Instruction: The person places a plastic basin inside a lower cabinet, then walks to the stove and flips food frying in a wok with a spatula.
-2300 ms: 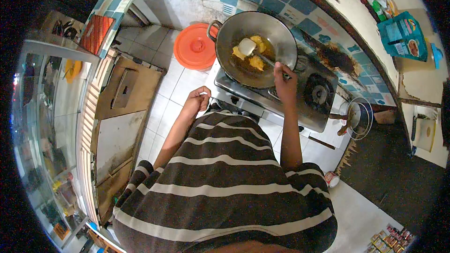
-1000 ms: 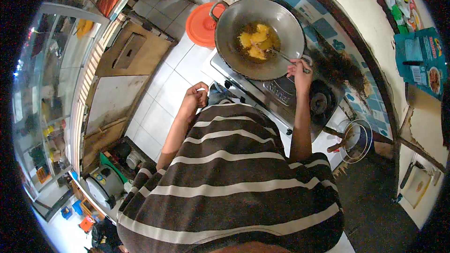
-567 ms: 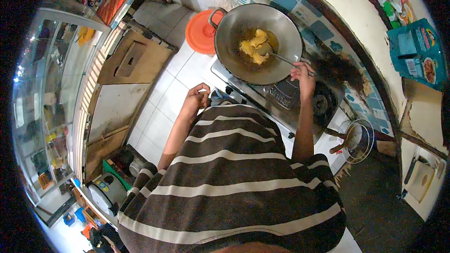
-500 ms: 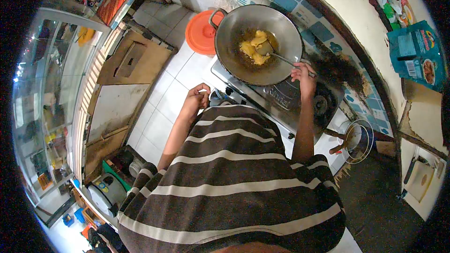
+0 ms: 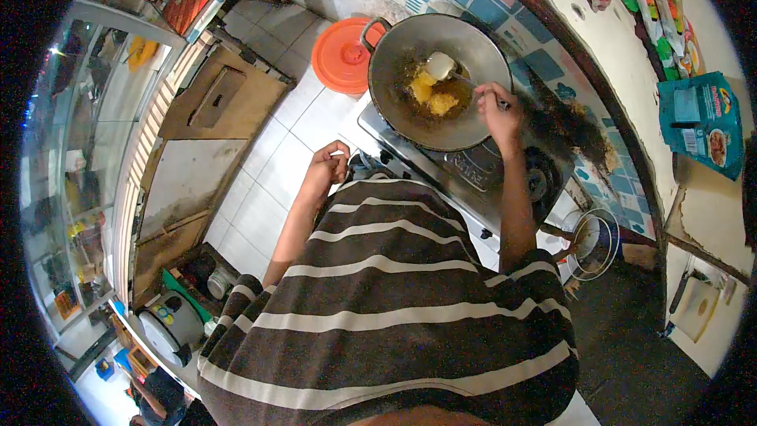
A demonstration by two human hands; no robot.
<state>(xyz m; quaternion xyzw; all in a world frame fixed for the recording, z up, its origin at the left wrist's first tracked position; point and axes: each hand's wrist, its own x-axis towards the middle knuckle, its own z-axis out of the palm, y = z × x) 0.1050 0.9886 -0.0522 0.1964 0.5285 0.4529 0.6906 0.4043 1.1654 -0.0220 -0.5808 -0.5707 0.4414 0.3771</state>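
Observation:
My right hand [image 5: 500, 117] is closed round the handle of a metal spatula [image 5: 441, 66], whose pale, rounded head is inside a large wok [image 5: 482, 55]. Below that head, yellow pieces of food [image 5: 432, 95] lie in brownish oil at the bottom of the wok. The food's exact kind is unclear. The wok sits on a gas stove [image 5: 473, 170], with a loop handle at its left. My left hand [image 5: 325, 170] hangs beside my striped shirt near the stove's front left corner, fingers curled in and nothing visible in them.
An orange lidded bucket [image 5: 341, 55] stands on the tiled floor left of the wok. To the right are a second burner [image 5: 538, 183] and a wire-rimmed container [image 5: 597, 241]. A teal food packet [image 5: 700, 122] hangs at right. A rice cooker [image 5: 169, 327] and a person [image 5: 162, 394] are at lower left.
My right hand has shifted up and left, taking the spatula head farther up the wok, above the food. The food pieces lie differently. My left hand is nearly unchanged.

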